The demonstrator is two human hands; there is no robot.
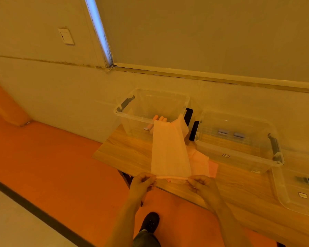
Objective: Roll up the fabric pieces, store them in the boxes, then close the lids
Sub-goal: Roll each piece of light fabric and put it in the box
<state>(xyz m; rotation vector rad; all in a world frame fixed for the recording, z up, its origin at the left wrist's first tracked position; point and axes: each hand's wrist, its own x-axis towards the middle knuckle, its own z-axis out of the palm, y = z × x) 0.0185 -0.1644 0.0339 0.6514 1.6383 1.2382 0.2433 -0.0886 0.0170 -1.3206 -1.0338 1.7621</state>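
Both hands, left [142,182] and right [202,184], pinch the thin, soft fabric's [169,150] rolled edge before the clear box [150,107].

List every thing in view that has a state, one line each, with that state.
left box: open, no lid on, orange rolls inside
middle box: open, no lid on, two bluish rolls inside
right box: partly out of frame, no lid visible
fabric strip: flat, near edge just rolled
left hand: pinches the rolled edge
right hand: pinches the rolled edge
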